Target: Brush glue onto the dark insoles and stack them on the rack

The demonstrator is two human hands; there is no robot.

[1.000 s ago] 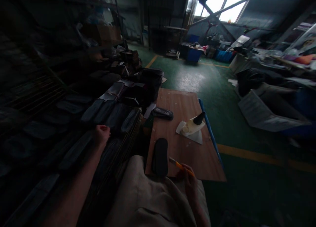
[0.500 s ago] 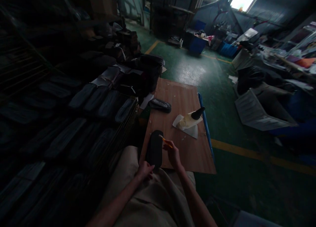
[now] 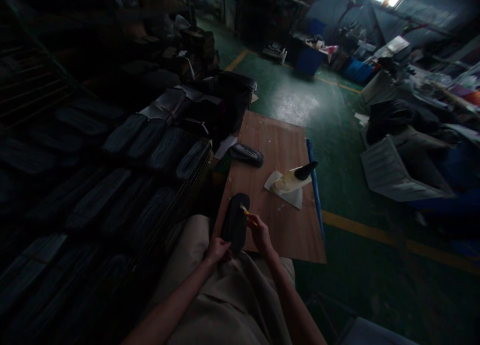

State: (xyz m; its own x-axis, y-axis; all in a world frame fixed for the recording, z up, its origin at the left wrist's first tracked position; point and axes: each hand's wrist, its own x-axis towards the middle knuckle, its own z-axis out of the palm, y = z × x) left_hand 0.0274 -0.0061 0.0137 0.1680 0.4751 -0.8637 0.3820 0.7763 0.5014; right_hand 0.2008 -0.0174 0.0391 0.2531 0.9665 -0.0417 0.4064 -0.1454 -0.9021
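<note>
A dark shoe sole [image 3: 236, 222], long with a rounded far end, lies on the near left part of a wooden board [image 3: 277, 137] in front of my lap. My left hand [image 3: 218, 250] pinches its near end between thumb and fingers. In my right hand [image 3: 260, 233] is a small brush [image 3: 245, 213] with a yellow handle, its pale tip at the sole's upper surface. To the right, a cream bottle [image 3: 290, 181] with a black nozzle lies on a white sheet [image 3: 293, 198]. Farther up the board rests a small stack of dark soles [image 3: 247, 155].
Racks with many bundled dark soles [image 3: 165, 147] stand close on my left. A blue rail [image 3: 316, 195] runs along the board's right edge. A pale bin [image 3: 397, 172] and heaped materials stand on the right. Green floor [image 3: 363, 265] with yellow lines lies between.
The brush tip has shifted slightly on the sole, and my right hand has moved a little with it. My left hand keeps its hold. The whole view has tilted slightly.
</note>
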